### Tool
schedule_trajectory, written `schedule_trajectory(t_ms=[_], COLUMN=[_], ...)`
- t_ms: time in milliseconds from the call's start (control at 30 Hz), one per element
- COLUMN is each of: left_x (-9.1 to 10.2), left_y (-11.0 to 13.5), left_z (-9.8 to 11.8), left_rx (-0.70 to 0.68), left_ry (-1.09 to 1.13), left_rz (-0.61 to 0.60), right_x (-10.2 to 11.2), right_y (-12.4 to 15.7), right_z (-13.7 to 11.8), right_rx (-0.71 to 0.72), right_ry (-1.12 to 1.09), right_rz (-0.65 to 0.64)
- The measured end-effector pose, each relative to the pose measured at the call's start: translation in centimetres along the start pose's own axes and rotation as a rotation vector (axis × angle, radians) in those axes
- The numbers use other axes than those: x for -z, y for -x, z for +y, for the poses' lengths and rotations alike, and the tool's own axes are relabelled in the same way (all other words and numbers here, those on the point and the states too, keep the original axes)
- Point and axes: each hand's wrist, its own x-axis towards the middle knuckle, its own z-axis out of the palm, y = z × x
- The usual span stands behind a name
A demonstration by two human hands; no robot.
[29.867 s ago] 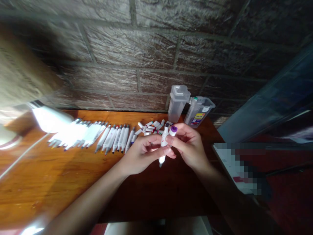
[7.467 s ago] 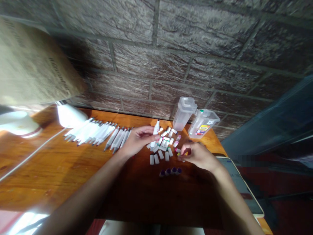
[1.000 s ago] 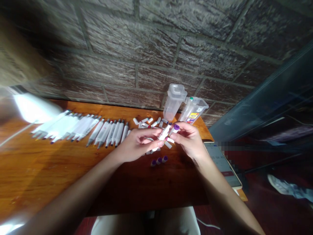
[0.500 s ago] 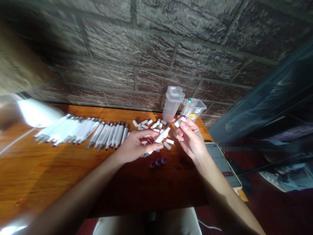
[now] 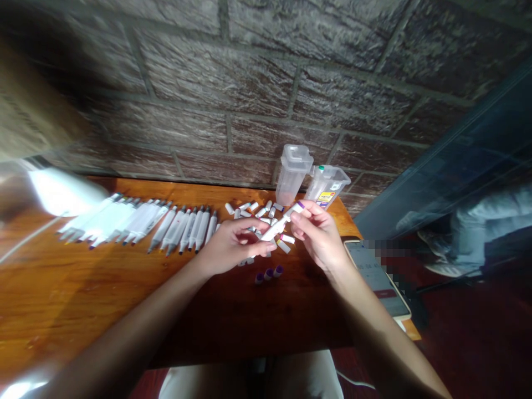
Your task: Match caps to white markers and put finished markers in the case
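Note:
My left hand grips a white marker between thumb and fingers, its tip end pointing up to the right. In my right hand is a white marker cap with a purple end, pinched by thumb and forefinger. The cap meets the marker's upper end; how far it sits over the tip I cannot tell. Behind and below the hands lies a pile of loose white caps with coloured ends. Nearer me, three purple-ended caps stand in a short row.
Uncapped markers lie side by side along the table at left, near a white lamp. Two clear plastic containers stand by the brick wall. A phone lies at the right edge. Beyond it, a person's leg shows.
My right hand has moved the purple-ended cap left onto the marker's upper end; before, they were apart. My left hand stays nearly in place. At right, the other person's leg has come into view.

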Motion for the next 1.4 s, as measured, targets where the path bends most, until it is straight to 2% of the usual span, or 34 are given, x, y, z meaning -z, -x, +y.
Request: schedule_trajectory(t_ms=[100,267,467,567,700,800,1033,1133,1267,1400], left_x=[0.0,0.1,0.3,0.2,0.2,0.4,0.6,0.6,0.7,0.6], left_y=[-0.1,-0.4,-0.3,-0.4,-0.5,-0.6,-0.3,-0.3,-0.3,-0.3], left_z=[-0.1,-0.5,-0.7,-0.9,-1.5,-2.0,-2.1,-2.4,-2.7,-2.9], left_rx=[-0.044,-0.156,-0.178,-0.222,-0.32,-0.399,-0.547,-0.534,-0.431,-0.368], left_ry=[-0.01,-0.089,-0.163,-0.223,-0.279,-0.366,-0.588,-0.592,-0.574,-0.465], left_rz=[0.002,-0.048,-0.097,-0.046,0.101,0.185,0.156,0.147,0.126,0.078], right_x=[-0.4,-0.8,0.1,0.3,-0.1,-0.3,-0.2,-0.2,-0.2,-0.1], right_y=[0.2,0.3,0.2,0.1,0.2,0.2,0.1,0.1,0.2,0.5], right_z=[0.2,-0.5,-0.6,-0.6,-0.9,-0.8,-0.1,0.1,0.3,0.3], right_rx=[-0.03,-0.014,-0.023,-0.005,0.032,0.04,-0.011,-0.007,-0.018,0.003], right_ry=[0.068,0.178,0.219,0.241,0.322,0.322,0.321,0.331,0.389,0.458], right_rz=[-0.018,0.02,-0.015,-0.018,0.079,0.091,0.107,0.128,0.14,0.14])
